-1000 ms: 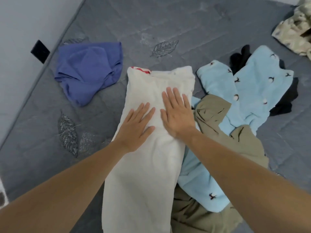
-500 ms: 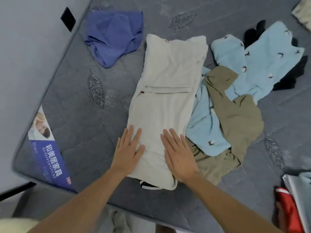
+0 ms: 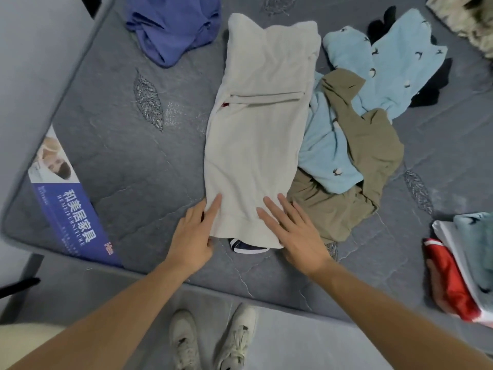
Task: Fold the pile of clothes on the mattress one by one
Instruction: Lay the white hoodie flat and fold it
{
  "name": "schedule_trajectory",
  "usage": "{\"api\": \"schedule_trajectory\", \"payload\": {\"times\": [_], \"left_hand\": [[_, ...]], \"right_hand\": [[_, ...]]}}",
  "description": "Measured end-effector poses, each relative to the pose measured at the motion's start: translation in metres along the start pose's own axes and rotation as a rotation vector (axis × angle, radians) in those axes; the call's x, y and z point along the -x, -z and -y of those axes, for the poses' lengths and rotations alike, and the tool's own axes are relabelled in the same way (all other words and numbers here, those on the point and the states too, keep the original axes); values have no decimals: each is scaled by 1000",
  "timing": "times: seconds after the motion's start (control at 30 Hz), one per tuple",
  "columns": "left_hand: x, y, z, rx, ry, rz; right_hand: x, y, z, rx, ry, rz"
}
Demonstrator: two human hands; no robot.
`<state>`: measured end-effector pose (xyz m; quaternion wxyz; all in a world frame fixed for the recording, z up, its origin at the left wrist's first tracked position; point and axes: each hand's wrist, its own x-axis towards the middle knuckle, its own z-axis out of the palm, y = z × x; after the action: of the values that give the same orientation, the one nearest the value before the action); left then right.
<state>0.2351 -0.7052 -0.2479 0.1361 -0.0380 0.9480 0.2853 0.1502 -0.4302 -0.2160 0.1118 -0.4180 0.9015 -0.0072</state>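
Folding under way on the grey mattress (image 3: 112, 145): cream garment (image 3: 258, 134) laid out as a long narrow strip, long axis running straight away from the body, near hem at the mattress's front edge, far end up between the blue-purple garment (image 3: 173, 25) and the light blue printed garment (image 3: 386, 57). Left hand (image 3: 193, 236) at the near left corner, index finger lying straight on the cloth, the other fingers seemingly tucked at the hem's edge; whether pinching or only touching, cannot tell. Right hand (image 3: 296, 231) flat on the near right corner, fingers straight and slightly spread, pressing. Both equally near to the hem, one per corner. Next fold probably the near end lifted and carried away along that long axis toward the far end. Unfolded heap just right of the strip: olive garment (image 3: 373, 145) tangled over the light blue one, touching the cream edge, so liable to drag. Dark striped cloth (image 3: 248, 247) peeking from under the near hem. Folded stack (image 3: 458, 265) well off to the right.
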Motion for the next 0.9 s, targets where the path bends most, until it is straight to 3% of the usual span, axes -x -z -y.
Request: {"api": "schedule_trajectory", "payload": {"times": [0.1,0.37,0.53,0.73,0.9], "left_hand": [[-12,-2,2,-41,-67,-108],[-6,23,8,131,-116,-140],[0,47,-2,152,-87,-127],[-2,43,4,182,-32,-44],[7,29,13,299,-14,-67]], "right_hand": [[-11,-6,1,-21,18,-25],[-10,19,-13,-310,51,-39],[-12,42,-15,-493,-142,-200],[-3,35,-2,-552,-190,-76],[8,15,15,-561,-360,-119]]}}
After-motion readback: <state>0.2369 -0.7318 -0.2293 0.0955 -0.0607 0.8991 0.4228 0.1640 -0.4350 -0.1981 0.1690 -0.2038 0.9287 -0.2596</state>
